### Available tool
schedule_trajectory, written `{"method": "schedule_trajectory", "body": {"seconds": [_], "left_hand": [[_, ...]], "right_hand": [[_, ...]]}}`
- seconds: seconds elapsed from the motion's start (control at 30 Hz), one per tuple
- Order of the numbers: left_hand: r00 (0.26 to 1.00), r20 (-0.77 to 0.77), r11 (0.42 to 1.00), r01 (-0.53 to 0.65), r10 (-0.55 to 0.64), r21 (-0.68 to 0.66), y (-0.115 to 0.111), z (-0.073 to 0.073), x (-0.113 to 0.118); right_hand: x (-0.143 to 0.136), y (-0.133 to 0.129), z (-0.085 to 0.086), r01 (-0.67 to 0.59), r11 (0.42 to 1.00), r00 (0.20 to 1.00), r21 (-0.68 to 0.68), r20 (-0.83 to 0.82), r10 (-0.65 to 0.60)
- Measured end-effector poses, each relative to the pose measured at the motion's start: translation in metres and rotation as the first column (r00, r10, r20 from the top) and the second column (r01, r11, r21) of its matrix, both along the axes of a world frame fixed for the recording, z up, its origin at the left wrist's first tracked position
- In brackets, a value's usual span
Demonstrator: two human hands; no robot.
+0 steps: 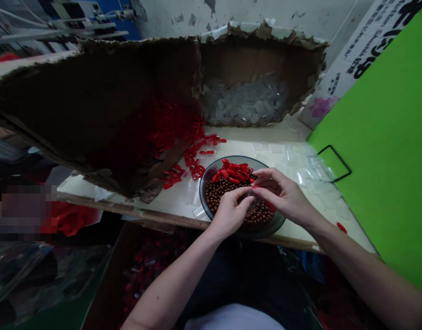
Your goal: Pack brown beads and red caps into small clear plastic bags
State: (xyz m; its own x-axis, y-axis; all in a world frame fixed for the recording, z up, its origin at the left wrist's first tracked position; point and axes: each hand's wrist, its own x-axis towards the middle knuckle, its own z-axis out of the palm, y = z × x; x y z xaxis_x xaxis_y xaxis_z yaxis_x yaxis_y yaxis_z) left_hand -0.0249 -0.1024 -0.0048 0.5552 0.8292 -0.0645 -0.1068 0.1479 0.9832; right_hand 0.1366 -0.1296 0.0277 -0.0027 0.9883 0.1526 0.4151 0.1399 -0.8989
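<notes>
White carton (pixel 348 64) upper right: bold black characters, smaller Latin lettering, not clearly legible. White worktop (pixel 283 142), worn wooden edge; peeling wall (pixel 176 18) behind; green panel (pixel 386 137) at right. Left hand (pixel 231 211) and right hand (pixel 286 197) pinch a small clear-and-red piece (pixel 254 189) between fingertips, over bowl (pixel 206 208) of brown beads (pixel 216 195).
</notes>
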Motion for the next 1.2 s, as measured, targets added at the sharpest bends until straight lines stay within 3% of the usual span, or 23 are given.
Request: {"method": "schedule_trajectory", "body": {"seconds": [0.13, 0.23, 0.33, 0.5, 0.63, 0.77, 0.9, 1.0, 1.1, 1.2], "left_hand": [[0.995, 0.078, 0.994, 0.061, -0.054, -0.088, 0.006, 0.002, -0.005], [0.991, 0.122, 0.987, 0.073, -0.055, -0.146, 0.008, 0.004, -0.009], [0.991, 0.133, 0.984, 0.043, -0.02, -0.171, 0.007, 0.004, -0.008], [0.988, 0.143, 0.983, -0.032, 0.058, -0.18, 0.004, 0.004, -0.001], [0.99, 0.113, 0.983, -0.062, 0.082, -0.174, 0.007, 0.005, 0.001], [0.986, 0.163, 0.98, 0.009, 0.025, -0.201, 0.012, 0.004, -0.001], [0.979, 0.202, 0.964, 0.063, -0.009, -0.26, 0.012, 0.001, 0.001], [0.982, 0.169, 0.958, 0.127, -0.085, -0.257, 0.008, -0.002, 0.001], [0.973, 0.104, 0.949, 0.225, -0.206, -0.221, 0.006, -0.001, 0.0], [0.959, 0.025, 0.941, 0.281, -0.282, -0.187, 0.006, 0.003, 0.001]], "right_hand": [[0.0, 0.006, -0.004, -0.008, 0.999, 0.981, -0.035, -0.195, 0.001], [0.001, 0.007, -0.004, 0.093, 0.996, 0.968, 0.01, -0.236, -0.088], [-0.001, 0.0, -0.006, 0.166, 0.983, 0.977, 0.073, -0.145, -0.155], [-0.014, -0.017, -0.016, 0.112, 0.984, 0.989, 0.14, 0.075, -0.124], [-0.018, -0.021, -0.02, 0.114, 0.984, 0.987, 0.136, 0.099, -0.128], [-0.018, -0.021, -0.025, 0.125, 0.989, 0.99, 0.076, -0.077, -0.119], [-0.024, -0.017, -0.029, 0.353, 0.921, 0.888, 0.165, -0.369, -0.275], [-0.022, -0.006, -0.022, 0.446, 0.874, 0.83, 0.193, -0.456, -0.322], [-0.014, 0.009, -0.01, 0.395, 0.903, 0.839, 0.168, -0.466, -0.28], [-0.012, 0.019, -0.004, 0.241, 0.967, 0.891, 0.081, -0.415, -0.187]]}}
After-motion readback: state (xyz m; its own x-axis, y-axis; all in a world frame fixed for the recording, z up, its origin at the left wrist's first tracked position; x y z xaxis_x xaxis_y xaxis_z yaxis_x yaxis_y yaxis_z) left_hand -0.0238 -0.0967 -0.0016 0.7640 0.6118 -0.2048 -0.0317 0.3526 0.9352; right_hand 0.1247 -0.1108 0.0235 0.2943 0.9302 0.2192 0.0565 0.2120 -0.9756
